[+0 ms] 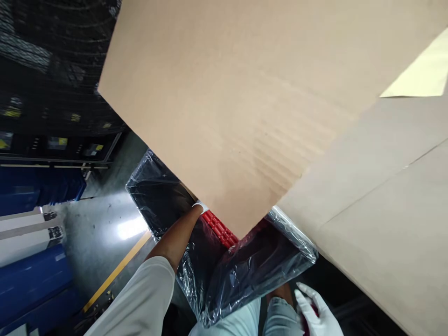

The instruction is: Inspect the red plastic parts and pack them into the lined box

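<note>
A dark bin (164, 200) lined with clear plastic film stands in front of me. A large brown cardboard sheet (217, 107) slants over it and hides much of the inside. My left hand (200, 205) reaches into the bin in a white glove; only the cuff shows, and the sheet covers the fingers. Beside it a row of shiny red parts (220, 228) shows under the sheet's edge. My right hand (318, 310), also in a white glove, is low at the right, outside the bin. Its fingers are curled around something dark red, mostly hidden.
A broad beige surface (378, 205) with a seam lies at the right, with a pale yellow paper (423, 70) above it. At the left are wrapped black stacks (52, 70), blue containers (35, 289) and a yellow floor line (117, 270).
</note>
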`<state>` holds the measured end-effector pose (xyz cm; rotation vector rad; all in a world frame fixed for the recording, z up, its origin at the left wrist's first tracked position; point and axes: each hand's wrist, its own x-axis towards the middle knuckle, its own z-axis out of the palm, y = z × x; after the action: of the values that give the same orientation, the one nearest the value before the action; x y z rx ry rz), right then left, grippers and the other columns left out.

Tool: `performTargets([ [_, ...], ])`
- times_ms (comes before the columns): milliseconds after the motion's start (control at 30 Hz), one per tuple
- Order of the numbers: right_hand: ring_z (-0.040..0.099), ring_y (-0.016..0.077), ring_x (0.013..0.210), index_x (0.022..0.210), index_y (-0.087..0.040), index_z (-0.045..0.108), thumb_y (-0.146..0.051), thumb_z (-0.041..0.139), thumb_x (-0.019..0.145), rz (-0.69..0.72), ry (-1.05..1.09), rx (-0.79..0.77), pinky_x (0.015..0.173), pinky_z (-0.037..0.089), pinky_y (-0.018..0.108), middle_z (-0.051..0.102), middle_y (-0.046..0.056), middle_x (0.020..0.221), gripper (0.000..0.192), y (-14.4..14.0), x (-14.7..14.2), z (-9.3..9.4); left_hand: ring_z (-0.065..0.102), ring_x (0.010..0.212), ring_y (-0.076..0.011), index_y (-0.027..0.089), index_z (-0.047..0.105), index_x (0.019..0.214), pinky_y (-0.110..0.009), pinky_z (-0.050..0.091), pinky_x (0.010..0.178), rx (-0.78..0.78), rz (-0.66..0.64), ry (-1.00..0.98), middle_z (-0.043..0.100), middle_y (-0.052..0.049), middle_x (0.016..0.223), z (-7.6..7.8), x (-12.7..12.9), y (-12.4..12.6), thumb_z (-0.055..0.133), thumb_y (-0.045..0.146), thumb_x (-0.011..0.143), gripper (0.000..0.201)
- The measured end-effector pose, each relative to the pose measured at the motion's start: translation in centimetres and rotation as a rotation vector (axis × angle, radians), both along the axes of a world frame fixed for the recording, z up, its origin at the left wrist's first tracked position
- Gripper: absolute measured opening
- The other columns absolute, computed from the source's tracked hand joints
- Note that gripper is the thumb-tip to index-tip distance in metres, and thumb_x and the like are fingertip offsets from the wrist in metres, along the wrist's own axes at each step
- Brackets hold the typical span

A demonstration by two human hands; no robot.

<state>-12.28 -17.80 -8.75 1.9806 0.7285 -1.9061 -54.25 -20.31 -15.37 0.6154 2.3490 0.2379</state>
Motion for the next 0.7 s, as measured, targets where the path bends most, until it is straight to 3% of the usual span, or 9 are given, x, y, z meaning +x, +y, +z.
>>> performTargets([
  [100,0.051,0.0117,0.049,0.117,-0.025,0.055,-0.074,0.056,0.068,-0.304,0.075,-0.083,0.046,0.044,0.025,0.057,-0.004,0.065,0.069,0.0,-0.3,0.3,0.064,0.085,-0.0169,0.014,0.066,0.095,-0.032,0.053,0.081,-0.078,-0.012,0.002,0.065,-0.005,0.095,-0.2,0.2,-0.1,0.055,0.048,0.095,0.036],
  [267,0.058,0.0127,0.062,0.119,-0.03,0.051,-0.052,0.076,0.063,-0.635,0.205,-0.217,0.057,0.052,0.026,0.062,-0.002,0.082,0.065,1.5,-0.1,1.9,0.061,0.076,-0.0146,0.011,0.063,0.087,-0.033,0.051,0.079,-0.206,-0.029,0.042,0.063,-0.003,0.084,-1.2,1.0,-0.1,0.053,0.05,0.095,0.04],
  [333,0.06,0.0135,0.068,0.121,-0.032,0.051,-0.048,0.081,0.06,-0.701,0.245,-0.243,0.061,0.054,0.027,0.064,-0.001,0.089,0.07,2.5,-0.1,2.9,0.06,0.073,-0.0147,0.011,0.061,0.082,-0.033,0.05,0.077,-0.252,-0.032,0.075,0.062,-0.002,0.079,-1.5,1.2,-0.1,0.056,0.048,0.094,0.039],
  [467,0.061,0.0134,0.071,0.129,-0.031,0.049,-0.052,0.08,0.065,-0.678,0.232,-0.157,0.062,0.054,0.028,0.067,0.006,0.106,0.074,3.6,0.0,4.9,0.057,0.071,-0.0179,0.015,0.052,0.066,-0.033,0.046,0.076,-0.32,-0.039,0.16,0.055,-0.002,0.064,-1.1,1.6,0.4,0.058,0.036,0.09,0.033],
  [600,0.06,0.0116,0.066,0.128,-0.031,0.049,-0.058,0.076,0.068,-0.771,0.274,-0.097,0.054,0.052,0.025,0.066,0.005,0.107,0.071,3.1,0.3,5.9,0.057,0.077,-0.0236,0.02,0.045,0.065,-0.033,0.043,0.078,-0.221,-0.075,0.245,0.055,-0.008,0.067,1.6,4.8,2.3,0.043,0.029,0.091,0.028],
  [700,0.057,0.0095,0.06,0.122,-0.026,0.053,-0.061,0.072,0.07,-0.951,0.33,-0.035,0.049,0.049,0.023,0.067,0.004,0.096,0.066,2.7,0.7,6.5,0.056,0.074,-0.0197,0.019,0.05,0.071,-0.03,0.044,0.077,-0.025,-0.164,0.188,0.058,-0.005,0.072,6.2,10.6,3.7,0.042,0.031,0.091,0.024],
])
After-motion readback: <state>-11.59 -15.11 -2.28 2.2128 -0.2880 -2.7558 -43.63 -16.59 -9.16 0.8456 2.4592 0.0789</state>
